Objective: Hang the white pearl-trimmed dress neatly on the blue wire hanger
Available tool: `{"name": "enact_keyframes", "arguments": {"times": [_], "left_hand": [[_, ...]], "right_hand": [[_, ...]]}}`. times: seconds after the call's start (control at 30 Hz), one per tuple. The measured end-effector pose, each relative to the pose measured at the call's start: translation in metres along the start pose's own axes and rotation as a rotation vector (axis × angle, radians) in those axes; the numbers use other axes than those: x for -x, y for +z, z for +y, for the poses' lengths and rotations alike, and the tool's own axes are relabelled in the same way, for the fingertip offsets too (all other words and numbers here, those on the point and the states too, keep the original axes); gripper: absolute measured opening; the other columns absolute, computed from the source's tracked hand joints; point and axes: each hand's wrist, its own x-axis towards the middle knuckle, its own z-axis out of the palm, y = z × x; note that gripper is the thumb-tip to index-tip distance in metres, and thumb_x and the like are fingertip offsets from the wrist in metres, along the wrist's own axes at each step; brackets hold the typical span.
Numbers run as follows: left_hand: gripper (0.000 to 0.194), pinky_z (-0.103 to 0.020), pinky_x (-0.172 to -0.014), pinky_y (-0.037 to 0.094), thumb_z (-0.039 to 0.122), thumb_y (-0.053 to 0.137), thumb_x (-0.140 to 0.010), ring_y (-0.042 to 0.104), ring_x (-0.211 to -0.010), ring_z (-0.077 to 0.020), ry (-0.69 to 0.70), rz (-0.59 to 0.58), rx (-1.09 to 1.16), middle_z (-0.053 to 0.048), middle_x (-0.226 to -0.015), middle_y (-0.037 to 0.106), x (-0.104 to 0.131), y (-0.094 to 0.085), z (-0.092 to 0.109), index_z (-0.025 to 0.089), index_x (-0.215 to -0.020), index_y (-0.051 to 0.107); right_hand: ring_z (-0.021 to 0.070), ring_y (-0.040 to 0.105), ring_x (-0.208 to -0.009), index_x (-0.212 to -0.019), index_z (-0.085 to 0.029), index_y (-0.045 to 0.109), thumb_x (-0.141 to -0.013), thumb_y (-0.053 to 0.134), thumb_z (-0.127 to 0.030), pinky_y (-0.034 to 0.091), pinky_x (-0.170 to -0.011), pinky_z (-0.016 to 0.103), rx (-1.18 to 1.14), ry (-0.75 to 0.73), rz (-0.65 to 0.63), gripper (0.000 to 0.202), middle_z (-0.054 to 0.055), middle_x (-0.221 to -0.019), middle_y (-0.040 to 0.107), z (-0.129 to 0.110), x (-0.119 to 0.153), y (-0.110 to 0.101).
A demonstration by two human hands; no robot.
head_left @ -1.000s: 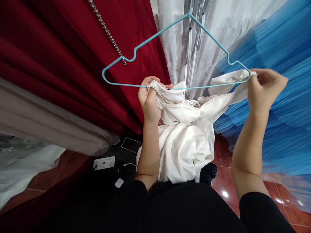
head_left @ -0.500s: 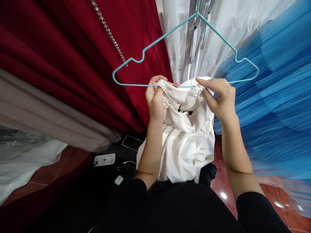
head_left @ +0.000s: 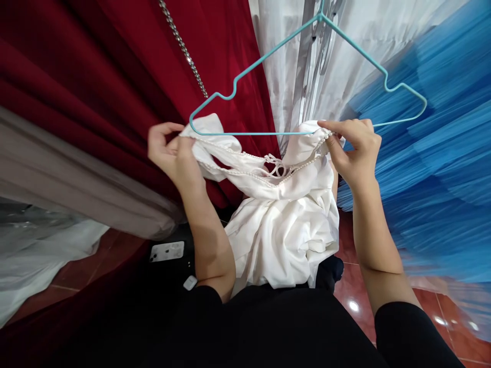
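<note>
A white dress [head_left: 284,230] with pearl-beaded neckline edges and white lacing lies bunched over my lap, its top stretched between my hands. My left hand [head_left: 172,153] pinches one sleeve beside the left end of a light blue hanger [head_left: 264,56]. That sleeve's fabric rises behind the hanger's lower bar. With thumb and fingers, my right hand [head_left: 355,148] grips the other shoulder of the dress at the bar's right part. White fabric wraps the bar there, and my hand hides part of the bar.
Red drapery [head_left: 126,76] and a beige cloth [head_left: 76,168] hang on the left, a bead chain [head_left: 184,48] over the red. Blue tulle [head_left: 437,168] fills the right. A phone [head_left: 167,251] and a small white case [head_left: 190,282] lie on a black surface at lower left.
My left hand has moved left with its sleeve, from mid-bar to the hanger's left end, spreading the dress top wide. The hanger has shifted slightly right. My right hand keeps its grip.
</note>
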Motion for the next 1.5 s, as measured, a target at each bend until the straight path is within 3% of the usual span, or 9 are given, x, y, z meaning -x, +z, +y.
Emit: {"name": "enact_keyframes", "arguments": {"times": [0.2,0.6,0.83,1.0,1.1,1.17,1.23,1.37,1.5], "left_hand": [[0.027,-0.019,-0.070,0.044,-0.009,0.046,-0.069,0.052,-0.071,-0.0067,0.154,-0.115,-0.082,0.002,-0.079,0.058,-0.036,0.027,0.050,0.010,-0.079,0.063],[0.041,-0.024,-0.047,0.025,-0.023,0.052,-0.061,0.040,-0.049,-0.0034,0.162,-0.511,-0.270,0.006,-0.078,0.060,-0.053,0.101,0.046,0.013,-0.080,0.058],[0.038,-0.019,-0.055,0.039,-0.016,0.036,-0.087,0.057,-0.065,-0.0093,-0.176,-0.530,0.022,0.000,-0.070,0.059,-0.053,0.098,0.052,0.011,-0.077,0.060],[0.040,-0.023,-0.063,0.047,-0.019,0.048,-0.075,0.059,-0.070,-0.0119,0.326,-0.501,0.229,0.001,-0.073,0.064,-0.027,0.079,0.065,0.014,-0.077,0.070],[0.042,-0.028,-0.045,0.039,0.024,0.050,-0.103,0.057,-0.049,-0.0133,-0.078,-0.622,0.241,-0.003,-0.061,0.063,0.012,0.064,0.086,0.018,-0.065,0.069],[0.062,-0.029,-0.053,0.053,0.058,0.043,-0.106,0.071,-0.060,-0.0189,-0.552,-0.939,0.015,-0.010,-0.073,0.074,0.035,0.057,0.089,0.014,-0.077,0.076],[0.066,-0.036,-0.077,0.063,0.070,0.042,-0.102,0.079,-0.091,-0.0268,-0.747,-0.979,0.030,-0.017,-0.103,0.079,0.051,0.056,0.080,0.014,-0.100,0.077],[0.048,-0.046,-0.114,0.054,0.063,0.048,-0.102,0.059,-0.142,-0.0307,-0.758,-0.787,0.414,-0.013,-0.142,0.067,0.066,0.070,0.048,0.022,-0.118,0.067],[0.025,-0.039,-0.111,0.056,0.048,0.053,-0.102,0.061,-0.140,-0.0266,-0.721,-0.662,0.559,-0.008,-0.112,0.073,0.072,0.074,0.037,0.024,-0.102,0.060]], "right_hand": [[0.0236,0.069,-0.084,-0.110,-0.032,0.077,-0.103,0.054,-0.040,0.048,-0.095,0.050,-0.002,0.049,-0.011,0.026,0.004,-0.091,0.076,-0.005,0.001,-0.003],[0.0216,0.067,-0.080,-0.106,-0.031,0.076,-0.103,0.052,-0.038,0.049,-0.089,0.046,0.081,-0.013,0.016,0.026,0.002,-0.086,0.075,-0.005,0.003,0.001],[0.0226,0.067,-0.081,-0.106,-0.031,0.074,-0.103,0.053,-0.040,0.048,-0.094,0.049,0.062,0.029,0.000,0.024,0.002,-0.085,0.074,-0.006,0.004,0.000],[0.0228,0.067,-0.086,-0.109,-0.031,0.074,-0.101,0.054,-0.028,0.047,-0.095,0.048,0.057,0.022,0.002,0.022,0.002,-0.092,0.075,-0.007,0.005,0.004],[0.0216,0.067,-0.086,-0.109,-0.031,0.072,-0.099,0.054,-0.023,0.047,-0.095,0.047,0.065,0.009,0.019,0.022,0.001,-0.092,0.073,-0.007,0.007,0.009],[0.0209,0.066,-0.085,-0.109,-0.030,0.069,-0.098,0.055,-0.023,0.049,-0.096,0.048,0.072,0.020,0.047,0.019,0.000,-0.091,0.071,-0.006,0.009,0.013],[0.0219,0.065,-0.089,-0.110,-0.029,0.064,-0.097,0.057,-0.026,0.051,-0.096,0.049,0.049,0.050,0.081,0.016,0.001,-0.094,0.069,-0.004,0.010,0.017],[0.0255,0.064,-0.102,-0.105,-0.028,0.058,-0.095,0.055,-0.027,0.054,-0.100,0.056,0.023,0.083,0.079,0.011,0.004,-0.102,0.070,-0.002,0.010,0.018],[0.0329,0.058,-0.125,-0.087,-0.029,0.058,-0.090,0.061,-0.031,0.046,-0.112,0.064,0.140,-0.016,0.184,0.005,0.008,-0.116,0.070,-0.007,0.025,0.016]]}}
